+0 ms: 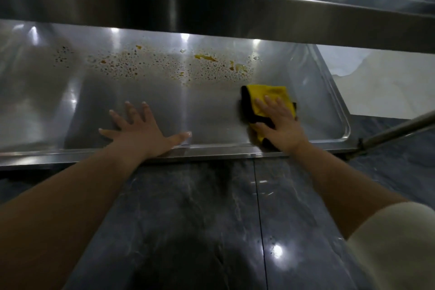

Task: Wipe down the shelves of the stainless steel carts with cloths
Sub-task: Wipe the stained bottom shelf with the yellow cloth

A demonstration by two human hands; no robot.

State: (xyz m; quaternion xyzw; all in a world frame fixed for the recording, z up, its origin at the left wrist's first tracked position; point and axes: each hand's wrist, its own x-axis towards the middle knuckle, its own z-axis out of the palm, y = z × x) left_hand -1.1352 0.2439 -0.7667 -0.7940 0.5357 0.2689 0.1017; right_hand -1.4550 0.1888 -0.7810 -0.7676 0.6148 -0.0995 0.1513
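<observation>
Lower shelf [211, 106] of a stainless steel cart, seen from above; the upper shelf [211, 7] crosses the top of the view and shades it.

Right hand [280, 125]: laid flat on a yellow cloth [266, 95] with a dark edge, fingers straight and slightly spread, pressing the cloth onto the shelf toward its right end. The cloth is folded or bunched; part of it is hidden under the palm.

Left hand [138, 128]: palm down on the bare steel near the shelf's front rim, fingers straight and fanned wide, thumb out to the side. It holds nothing.

Spill [169, 66]: a band of orange-brown droplets and smears along the back half of the shelf, running left from just beyond the cloth. A few clear specks near its right end may be water or ice; the view is too blurred to tell.

Below the front rim, dark marbled floor tiles [188, 219]. A metal bar [400, 129] angles in at the right. A pale sleeve [395, 249] covers the right upper arm.
</observation>
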